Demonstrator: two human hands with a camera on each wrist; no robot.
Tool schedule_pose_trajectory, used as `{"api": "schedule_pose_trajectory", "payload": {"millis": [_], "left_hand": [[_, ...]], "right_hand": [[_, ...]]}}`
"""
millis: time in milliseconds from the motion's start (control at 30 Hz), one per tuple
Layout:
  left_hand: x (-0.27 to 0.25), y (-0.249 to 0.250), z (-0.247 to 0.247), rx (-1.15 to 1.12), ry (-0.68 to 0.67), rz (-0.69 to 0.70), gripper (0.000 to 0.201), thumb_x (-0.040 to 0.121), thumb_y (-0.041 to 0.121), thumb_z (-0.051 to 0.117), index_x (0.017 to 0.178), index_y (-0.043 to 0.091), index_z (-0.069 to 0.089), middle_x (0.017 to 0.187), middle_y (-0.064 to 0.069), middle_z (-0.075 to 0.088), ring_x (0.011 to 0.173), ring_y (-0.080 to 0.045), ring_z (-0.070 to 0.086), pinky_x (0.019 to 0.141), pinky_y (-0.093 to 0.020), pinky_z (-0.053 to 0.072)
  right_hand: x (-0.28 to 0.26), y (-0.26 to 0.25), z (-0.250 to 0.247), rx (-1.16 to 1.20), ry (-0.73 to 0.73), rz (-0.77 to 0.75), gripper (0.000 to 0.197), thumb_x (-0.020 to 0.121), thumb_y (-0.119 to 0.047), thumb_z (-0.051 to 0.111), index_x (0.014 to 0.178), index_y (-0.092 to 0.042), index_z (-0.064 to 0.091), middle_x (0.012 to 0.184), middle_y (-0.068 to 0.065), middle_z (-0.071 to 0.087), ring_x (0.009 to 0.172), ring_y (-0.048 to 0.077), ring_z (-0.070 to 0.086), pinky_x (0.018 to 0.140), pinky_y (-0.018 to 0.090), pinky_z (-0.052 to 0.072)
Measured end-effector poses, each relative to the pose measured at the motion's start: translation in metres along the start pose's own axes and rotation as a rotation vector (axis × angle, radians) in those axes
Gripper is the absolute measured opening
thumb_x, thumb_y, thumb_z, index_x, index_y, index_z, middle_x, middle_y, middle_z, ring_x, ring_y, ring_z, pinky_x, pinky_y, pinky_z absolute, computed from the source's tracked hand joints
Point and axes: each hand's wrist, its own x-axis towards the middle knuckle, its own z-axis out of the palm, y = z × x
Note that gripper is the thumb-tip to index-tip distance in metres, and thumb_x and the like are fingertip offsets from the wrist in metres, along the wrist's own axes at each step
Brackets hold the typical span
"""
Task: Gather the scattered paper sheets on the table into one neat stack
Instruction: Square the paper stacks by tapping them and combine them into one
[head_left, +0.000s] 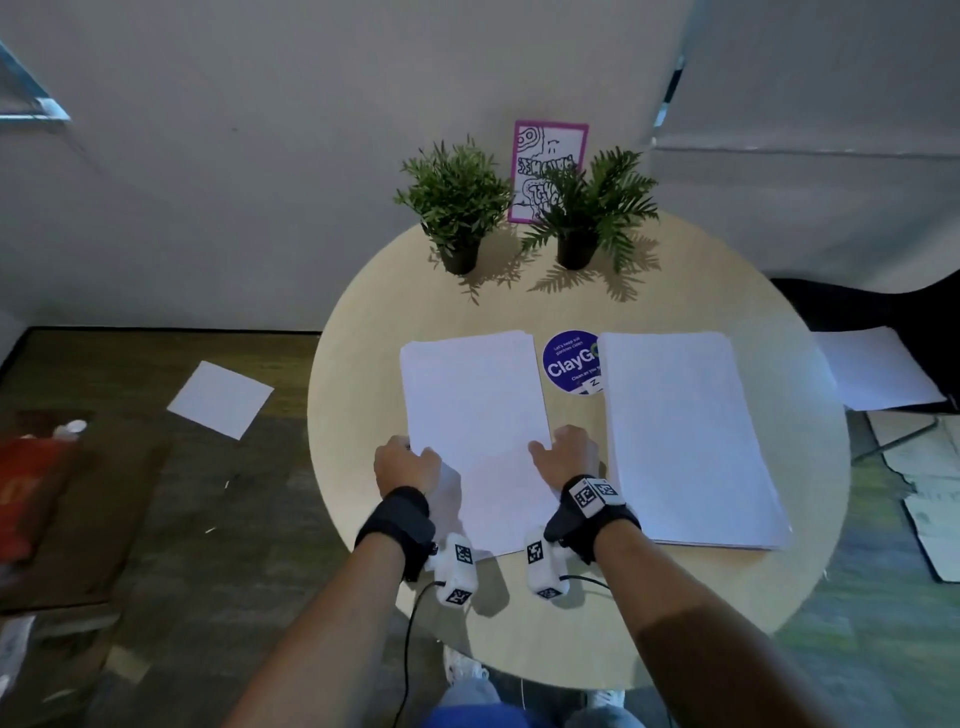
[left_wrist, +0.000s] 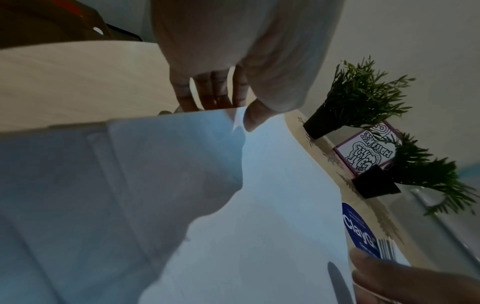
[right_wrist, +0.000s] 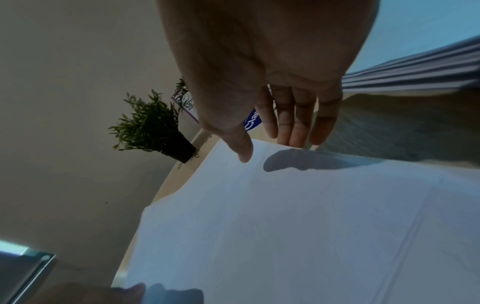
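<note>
Two piles of white paper lie on the round table (head_left: 519, 623). The left stack (head_left: 478, 410) is loosely squared, and the right stack (head_left: 685, 441) is thicker. My left hand (head_left: 410, 460) holds the left stack's left edge: the thumb (left_wrist: 253, 118) lies on top and the fingers (left_wrist: 213, 92) drop behind the edge, tips hidden. My right hand (head_left: 563, 447) is at that stack's right edge. Its thumb tip (right_wrist: 244, 156) touches the top sheet and its straight fingers (right_wrist: 296, 131) reach the edge.
Two potted plants (head_left: 457, 208) (head_left: 587, 213) and a purple-framed card (head_left: 545, 156) stand at the table's far side. A blue round sticker (head_left: 569, 361) shows between the stacks. One sheet (head_left: 221, 399) lies on the floor at the left. More paper (head_left: 878, 369) and cardboard (head_left: 930, 493) lie off the table's right side.
</note>
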Motion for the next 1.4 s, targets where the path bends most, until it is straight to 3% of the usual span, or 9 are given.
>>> {"api": "schedule_pose_trajectory", "payload": {"millis": [133, 267, 467, 600, 667, 767, 1000, 1233, 1400], "left_hand": [[-0.003, 0.005, 0.000, -0.092, -0.052, 0.023, 0.026, 0.091, 0.008, 0.052, 0.116, 0.004, 0.055, 0.119, -0.016, 0.059, 0.099, -0.030, 0.056, 0.077, -0.030, 0.039], [0.000, 0.006, -0.003, -0.069, -0.179, 0.030, 0.051, 0.094, 0.002, 0.041, 0.144, 0.006, 0.035, 0.143, -0.013, 0.044, 0.125, -0.035, 0.046, 0.095, -0.034, 0.040], [0.013, 0.004, -0.026, -0.133, -0.085, 0.062, 0.053, 0.095, -0.004, 0.039, 0.146, 0.009, 0.034, 0.150, -0.017, 0.039, 0.135, -0.037, 0.039, 0.106, -0.037, 0.035], [0.014, 0.003, -0.042, -0.236, -0.091, 0.159, 0.051, 0.096, -0.004, 0.040, 0.144, 0.014, 0.039, 0.151, -0.010, 0.039, 0.138, -0.031, 0.036, 0.101, -0.027, 0.028], [0.004, 0.004, -0.049, -0.332, -0.113, 0.241, 0.043, 0.094, -0.007, 0.041, 0.129, 0.018, 0.049, 0.134, 0.001, 0.054, 0.127, -0.023, 0.048, 0.100, -0.026, 0.033], [-0.020, 0.006, -0.056, -0.468, -0.154, 0.328, 0.043, 0.094, -0.007, 0.043, 0.116, 0.027, 0.056, 0.115, 0.015, 0.065, 0.108, -0.006, 0.060, 0.098, -0.024, 0.043], [-0.077, 0.020, -0.059, -0.593, -0.155, 0.463, 0.040, 0.093, -0.005, 0.050, 0.112, 0.031, 0.054, 0.114, 0.007, 0.065, 0.107, -0.010, 0.060, 0.100, -0.036, 0.048], [-0.157, -0.004, -0.044, -0.669, -0.133, 0.628, 0.058, 0.097, -0.003, 0.045, 0.120, 0.050, 0.046, 0.120, 0.008, 0.060, 0.113, -0.009, 0.057, 0.090, -0.025, 0.050], [-0.195, -0.019, -0.011, -0.705, -0.032, 0.618, 0.055, 0.098, -0.008, 0.044, 0.125, 0.040, 0.041, 0.119, 0.012, 0.057, 0.105, 0.010, 0.055, 0.081, -0.005, 0.044]], "right_hand": [[0.005, 0.004, -0.001, 0.076, -0.024, -0.007, 0.040, 0.085, -0.034, 0.070, 0.111, -0.004, 0.068, 0.107, 0.009, 0.069, 0.106, 0.030, 0.064, 0.086, 0.034, 0.050], [0.010, 0.011, 0.003, 0.104, -0.094, -0.052, 0.035, 0.076, -0.042, 0.071, 0.062, -0.017, 0.052, 0.060, -0.003, 0.053, 0.061, 0.022, 0.055, 0.063, 0.031, 0.047], [0.004, 0.005, 0.010, 0.120, -0.181, -0.170, 0.046, 0.069, -0.053, 0.067, 0.059, -0.023, 0.032, 0.053, -0.010, 0.033, 0.052, 0.015, 0.033, 0.058, 0.028, 0.032], [0.010, 0.003, 0.013, 0.102, -0.190, -0.206, 0.033, 0.069, -0.064, 0.064, 0.080, -0.034, 0.056, 0.075, -0.014, 0.056, 0.070, 0.013, 0.056, 0.079, 0.041, 0.053], [0.010, 0.002, 0.009, 0.143, -0.171, -0.206, 0.074, 0.071, -0.074, 0.065, 0.131, -0.033, 0.052, 0.119, -0.014, 0.061, 0.110, 0.010, 0.060, 0.099, 0.044, 0.050], [0.013, 0.005, 0.000, 0.297, -0.176, -0.298, 0.091, 0.059, -0.086, 0.068, 0.136, -0.044, 0.042, 0.128, -0.019, 0.061, 0.116, 0.007, 0.061, 0.098, 0.045, 0.052], [-0.052, -0.008, -0.071, 0.631, -0.023, -0.459, 0.033, 0.094, -0.002, 0.062, 0.125, -0.011, 0.056, 0.125, 0.001, 0.066, 0.118, 0.014, 0.062, 0.106, 0.040, 0.047], [-0.113, 0.062, -0.099, 0.556, 0.090, -0.619, 0.028, 0.092, 0.000, 0.063, 0.115, -0.014, 0.056, 0.112, 0.000, 0.068, 0.103, 0.001, 0.064, 0.089, 0.027, 0.051], [-0.123, 0.106, -0.092, 0.693, 0.049, -0.633, 0.030, 0.091, 0.008, 0.061, 0.116, -0.008, 0.055, 0.111, -0.007, 0.067, 0.098, -0.011, 0.062, 0.089, 0.010, 0.046]]}}
